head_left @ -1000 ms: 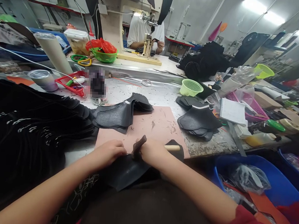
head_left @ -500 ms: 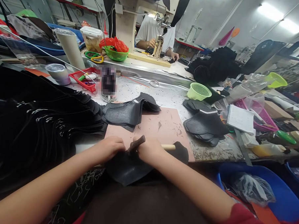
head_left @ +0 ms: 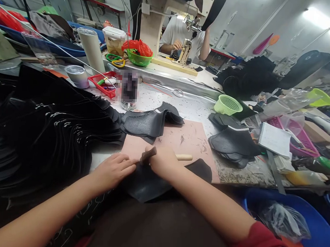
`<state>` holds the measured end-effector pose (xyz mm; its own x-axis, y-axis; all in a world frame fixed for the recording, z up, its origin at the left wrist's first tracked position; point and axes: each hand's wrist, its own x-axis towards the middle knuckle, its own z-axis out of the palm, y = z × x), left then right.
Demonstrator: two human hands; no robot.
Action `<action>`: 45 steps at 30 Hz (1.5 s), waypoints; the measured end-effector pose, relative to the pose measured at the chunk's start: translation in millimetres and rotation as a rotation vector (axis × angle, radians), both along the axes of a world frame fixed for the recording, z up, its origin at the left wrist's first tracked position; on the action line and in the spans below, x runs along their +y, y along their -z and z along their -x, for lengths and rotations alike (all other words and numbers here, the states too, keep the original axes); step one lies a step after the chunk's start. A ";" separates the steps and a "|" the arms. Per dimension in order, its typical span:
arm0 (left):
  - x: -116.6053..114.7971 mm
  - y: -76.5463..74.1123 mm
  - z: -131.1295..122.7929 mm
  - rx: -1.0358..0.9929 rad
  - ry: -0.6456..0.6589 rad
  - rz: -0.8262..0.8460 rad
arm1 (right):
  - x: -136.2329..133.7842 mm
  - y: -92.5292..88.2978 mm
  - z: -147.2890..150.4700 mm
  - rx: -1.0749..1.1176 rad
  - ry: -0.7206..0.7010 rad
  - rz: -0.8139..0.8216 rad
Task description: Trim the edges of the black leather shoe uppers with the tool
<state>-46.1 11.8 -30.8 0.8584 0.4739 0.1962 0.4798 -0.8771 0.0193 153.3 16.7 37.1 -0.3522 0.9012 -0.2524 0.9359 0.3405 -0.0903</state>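
Observation:
My right hand (head_left: 163,160) is closed round a hammer (head_left: 148,155); its dark head sticks out on the left and its pale wooden handle on the right. The head is over the upper edge of a black leather piece (head_left: 148,184), which lies across the front of a pink board (head_left: 186,139). My left hand (head_left: 113,168) rests at the piece's left edge, its fingers stretched out and fingertips close to the hammer head. A stack of black pieces (head_left: 145,123) lies on the board's far left part.
A large pile of black pieces (head_left: 58,115) stands at left. Right of the board are more pieces (head_left: 232,141), a green basket (head_left: 228,105) and a notebook (head_left: 275,139). Behind are a red tray (head_left: 111,92) and a sewing machine (head_left: 150,28), with a person (head_left: 172,36) beyond.
The view has shifted, so the table things appear farther right. My left fingers have straightened from a more curled pose. The person beyond the machine has raised one arm.

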 end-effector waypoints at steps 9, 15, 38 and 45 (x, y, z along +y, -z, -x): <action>-18.3 1.0 -5.9 -0.036 -0.186 0.017 | 6.5 1.5 10.1 -0.014 -0.074 -0.022; -26.7 4.8 -11.4 -0.049 -0.293 -0.028 | 13.6 8.7 17.6 0.060 -0.065 -0.108; 34.5 -119.7 -148.1 0.041 -0.270 0.302 | -69.4 50.1 -217.8 -0.017 0.643 -0.179; 144.1 -199.0 -153.7 0.006 -0.607 0.001 | -66.3 79.4 -219.0 0.278 0.788 -0.310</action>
<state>107.6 155.9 168.2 0.4362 0.8793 0.1914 0.8944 -0.4470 0.0152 372.3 -49.6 -42.3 0.3861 0.9213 0.0451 0.8666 -0.3456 -0.3599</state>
